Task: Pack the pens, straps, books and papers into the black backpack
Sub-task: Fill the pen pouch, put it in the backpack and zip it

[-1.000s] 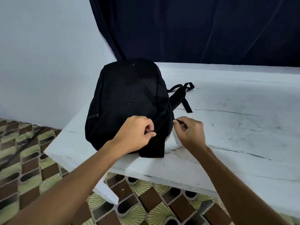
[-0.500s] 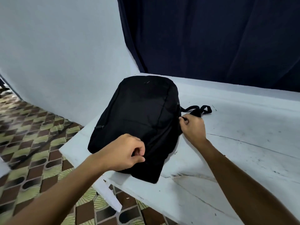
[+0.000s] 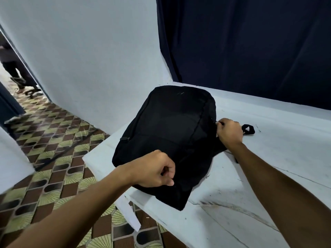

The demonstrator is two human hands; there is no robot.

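Slid further up the side seam since a second ago: right hand [image 3: 229, 133], pinching one zipper pull [image 3: 220, 122]. Left hand [image 3: 155, 170] gripping fabric at near edge. One black backpack [image 3: 172, 133] lying on white table [image 3: 268, 176]; one strap loop [image 3: 248, 129] just beyond right hand.

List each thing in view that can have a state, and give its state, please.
black backpack: lying flat on the white table, its near corner over the edge; no opening visible.
zipper pull: pinched by the right hand, at the backpack's right side.
left hand: fingers curled, pinching the backpack's fabric at its near end.
right hand: fingers curled round the zipper pull.
strap loop: lying loose on the table, beyond the right hand.
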